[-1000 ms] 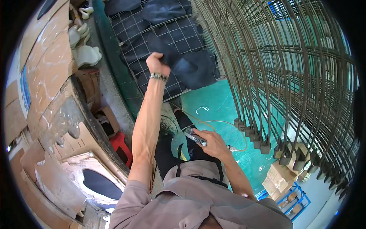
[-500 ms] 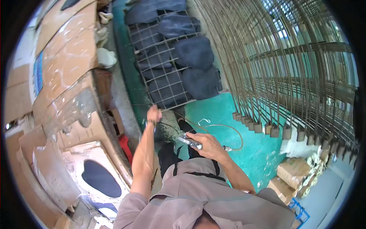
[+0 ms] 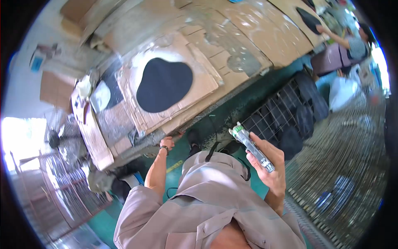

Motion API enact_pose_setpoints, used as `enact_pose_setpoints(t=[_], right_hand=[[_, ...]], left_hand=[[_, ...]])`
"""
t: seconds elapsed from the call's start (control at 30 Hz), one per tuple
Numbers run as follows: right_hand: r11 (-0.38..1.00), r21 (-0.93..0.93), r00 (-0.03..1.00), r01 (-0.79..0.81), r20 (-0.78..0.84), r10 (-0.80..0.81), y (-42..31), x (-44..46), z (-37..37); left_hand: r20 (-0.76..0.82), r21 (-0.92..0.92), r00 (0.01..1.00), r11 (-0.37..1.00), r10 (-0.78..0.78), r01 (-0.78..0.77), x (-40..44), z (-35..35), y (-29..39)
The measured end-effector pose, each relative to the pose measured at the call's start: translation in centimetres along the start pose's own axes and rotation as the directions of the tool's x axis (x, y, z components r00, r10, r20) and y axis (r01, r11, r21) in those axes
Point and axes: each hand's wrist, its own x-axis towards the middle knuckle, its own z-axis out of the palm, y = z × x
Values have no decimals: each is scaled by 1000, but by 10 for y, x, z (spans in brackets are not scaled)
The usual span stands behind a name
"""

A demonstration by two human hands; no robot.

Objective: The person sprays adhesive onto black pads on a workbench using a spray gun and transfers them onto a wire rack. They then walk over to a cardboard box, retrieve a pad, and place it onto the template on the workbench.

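My right hand is wrapped round a metal spray gun with a green ring near its nozzle end. The nozzle points up and to the left, toward the workbench. My left hand, with a dark band at the wrist, is low by the front edge of the bench. Its fingers are curled, and what they hold, if anything, is hidden. Beyond it, a black rounded sheet lies flat on a cardboard board with whitish residue round it.
Cardboard covers the long workbench. To the right, a wire rack bears several dark sheets, beside stacked metal wire racks. A person at the far right reaches to another black piece. A fan stands at left.
My view has swung left to face the workbench and the black sheet. The spray gun has come up in my right hand, turned toward the bench. My left hand is now by the bench edge.
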Motion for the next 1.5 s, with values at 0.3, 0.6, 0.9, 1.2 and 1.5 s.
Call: enact_pose_setpoints(t=[0.3, 0.6, 0.9, 1.2, 1.5], right_hand=[[970, -210, 968, 120, 242, -68, -45, 46, 43], [989, -43, 915, 143, 386, -115, -73, 84, 147], [972, -176, 982, 157, 132, -135, -66, 120, 202], [942, -333, 998, 37, 62, -17, -64, 80, 151], [981, -174, 944, -89, 301, 139, -85, 51, 127]], left_hand=[[5, -337, 935, 880, -356, 336, -46, 13, -152], [55, -333, 961, 902, -271, 274, -22, 3, -158], [131, -365, 988, 923, -80, 123, 20, -44, -87], [83, -368, 976, 904, -202, 219, 38, -51, -139], [107, -339, 958, 897, -265, 286, -4, -25, -139]])
